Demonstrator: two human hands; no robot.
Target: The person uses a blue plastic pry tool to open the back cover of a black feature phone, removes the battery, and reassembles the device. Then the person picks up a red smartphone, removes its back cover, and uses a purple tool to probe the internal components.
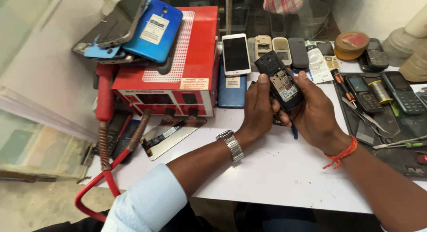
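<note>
A small black keypad phone [280, 79] with its back cover off is gripped by both my hands above the white table [275, 165]. Its open battery bay with a label faces up. My left hand [259, 108], with a metal watch on the wrist, grips the phone's left side, thumb on its edge. My right hand [316, 112], with an orange thread on the wrist, supports the right side and bottom. A blue-handled tool [294, 132] lies under my hands, mostly hidden.
A red box-shaped machine [178, 76] stands at left with several phones stacked on top. A white smartphone [235, 54] and several keypad phones line the back. A black mat [391, 138] at right holds phones, tweezers, screwdrivers and solder wire. Red cables hang off the table's left edge.
</note>
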